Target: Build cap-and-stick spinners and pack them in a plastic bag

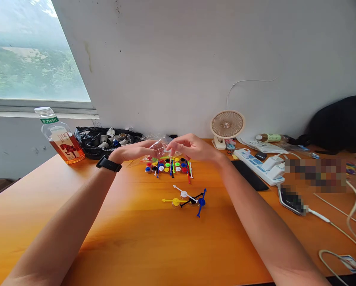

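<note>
My left hand [136, 151] and my right hand [192, 147] meet above the far middle of the orange table [130, 234]. Both pinch a clear plastic bag [160, 147] between them. A black watch [109, 163] sits on my left wrist. Just under the hands lies a cluster of small coloured discs and thin sticks [169, 166]. Nearer to me, a few joined pieces [186, 197] lie flat: yellow, white, black and blue discs with arrow-like sticks.
A bottle of amber drink [61, 137] stands at the far left beside a black bag of grey parts [105, 140]. A small fan [227, 126], a power strip [261, 167], a phone [291, 198] and cables [345, 222] crowd the right side. A dark bag [341, 123] rests against the wall.
</note>
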### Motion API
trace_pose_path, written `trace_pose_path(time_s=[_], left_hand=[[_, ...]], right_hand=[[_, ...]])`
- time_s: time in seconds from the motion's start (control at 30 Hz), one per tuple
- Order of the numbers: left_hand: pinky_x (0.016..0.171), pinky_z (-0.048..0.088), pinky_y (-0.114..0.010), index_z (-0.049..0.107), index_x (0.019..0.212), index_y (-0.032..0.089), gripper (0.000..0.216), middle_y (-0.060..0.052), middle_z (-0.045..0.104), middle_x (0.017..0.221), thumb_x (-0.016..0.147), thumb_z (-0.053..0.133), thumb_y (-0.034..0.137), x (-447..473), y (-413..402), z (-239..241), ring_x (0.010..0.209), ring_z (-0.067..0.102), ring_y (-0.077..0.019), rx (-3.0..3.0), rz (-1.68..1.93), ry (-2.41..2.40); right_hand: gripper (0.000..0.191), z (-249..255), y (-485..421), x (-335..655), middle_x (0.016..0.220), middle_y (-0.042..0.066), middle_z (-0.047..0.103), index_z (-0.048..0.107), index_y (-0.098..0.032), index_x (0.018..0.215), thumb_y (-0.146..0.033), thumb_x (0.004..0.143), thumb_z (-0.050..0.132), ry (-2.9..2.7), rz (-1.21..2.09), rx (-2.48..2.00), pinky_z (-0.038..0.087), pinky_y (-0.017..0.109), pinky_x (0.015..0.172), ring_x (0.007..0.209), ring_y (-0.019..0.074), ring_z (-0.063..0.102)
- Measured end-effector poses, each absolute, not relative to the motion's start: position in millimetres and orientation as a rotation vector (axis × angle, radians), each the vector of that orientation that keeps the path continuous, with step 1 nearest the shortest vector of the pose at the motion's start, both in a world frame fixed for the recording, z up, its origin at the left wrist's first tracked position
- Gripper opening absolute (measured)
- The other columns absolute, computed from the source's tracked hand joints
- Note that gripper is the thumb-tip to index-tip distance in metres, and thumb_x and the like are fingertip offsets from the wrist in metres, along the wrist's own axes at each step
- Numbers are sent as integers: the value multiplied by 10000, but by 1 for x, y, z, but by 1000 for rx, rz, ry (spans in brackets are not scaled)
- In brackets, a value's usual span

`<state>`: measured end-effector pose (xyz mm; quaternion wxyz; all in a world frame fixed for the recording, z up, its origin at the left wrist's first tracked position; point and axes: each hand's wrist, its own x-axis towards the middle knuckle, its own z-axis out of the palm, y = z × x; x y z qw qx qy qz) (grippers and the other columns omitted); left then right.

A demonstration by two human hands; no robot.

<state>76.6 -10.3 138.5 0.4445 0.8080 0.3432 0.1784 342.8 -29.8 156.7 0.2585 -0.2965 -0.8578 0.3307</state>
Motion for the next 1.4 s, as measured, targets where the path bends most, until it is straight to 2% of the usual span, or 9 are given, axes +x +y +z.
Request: trace_pose_path(time_s=[0.2, 0.37, 0.43, 0.5, 0.67, 0.83, 1.03, 1.27, 1.4], left_hand=[[1052, 457, -356, 631, 1443, 244, 583, -82, 669, 1387, 915, 693, 484, 73, -4, 132, 1281, 569, -311, 1989, 458, 751], [842, 510, -359, 563, 1512, 207, 816, -153, 658, 1399, 941, 487, 786, 73, 3, 119, 1131, 628, -302, 1730, 557, 627], [851, 519, -388, 550, 1517, 183, 930, -175, 692, 1333, 910, 383, 868, 78, 3, 113, 1083, 660, -313, 1572, 572, 556], [881, 524, -405, 562, 1491, 154, 1000, -191, 728, 1230, 838, 460, 905, 85, 2, 106, 1045, 686, -319, 1485, 550, 492], [714, 533, -319, 647, 1307, 167, 865, -134, 750, 1008, 653, 882, 682, 110, -4, 83, 825, 702, -232, 1458, 465, 347], [665, 559, -271, 680, 1140, 173, 480, -63, 731, 931, 771, 909, 378, 135, -12, 70, 757, 708, -172, 1278, 644, 333], [870, 603, -301, 703, 1046, 208, 303, -29, 747, 997, 847, 865, 370, 140, -49, 63, 923, 733, -167, 747, 1041, 336], [710, 543, -233, 743, 1090, 161, 373, -56, 763, 917, 802, 912, 326, 112, -81, 51, 809, 697, -153, 1355, 1178, 752], [625, 539, -246, 729, 894, 146, 335, -46, 726, 812, 801, 897, 420, 98, -77, 39, 730, 662, -155, 1399, 1279, 903]], right_hand=[[276, 152, -20, 350, 875, 40, 729, 733, -165, 923, -411, 827, 812, -2267, 1012, -748, 507, 263, 708, 801, 160, 657], [161, 151, -16, 350, 877, 23, 693, 680, -178, 873, -303, 835, 775, -2036, 943, -660, 527, 291, 801, 866, 165, 658], [133, 153, -16, 349, 865, 16, 677, 660, -189, 848, -268, 824, 764, -1937, 900, -625, 533, 298, 812, 859, 162, 645], [123, 153, -16, 347, 859, 14, 671, 646, -198, 837, -252, 815, 753, -1853, 874, -609, 546, 310, 825, 863, 167, 642], [112, 149, -13, 340, 929, 24, 679, 655, -204, 888, -276, 843, 728, -1776, 848, -613, 583, 333, 882, 919, 176, 662], [253, 145, -3, 351, 1222, 62, 670, 641, -221, 1144, -310, 908, 657, -1700, 714, -787, 581, 271, 774, 877, 141, 686], [214, 135, 6, 379, 1021, 63, 733, 697, -168, 1028, -356, 932, 655, -2338, 897, -1131, 506, 244, 707, 814, 153, 675], [498, 101, -6, 340, 872, 36, 752, 700, -153, 1064, -542, 781, 828, -3063, 1317, -1256, 478, 245, 648, 757, 175, 709], [438, 84, -8, 322, 827, 27, 769, 703, -160, 1016, -401, 703, 893, -3040, 1278, -1345, 476, 235, 637, 751, 178, 723]])
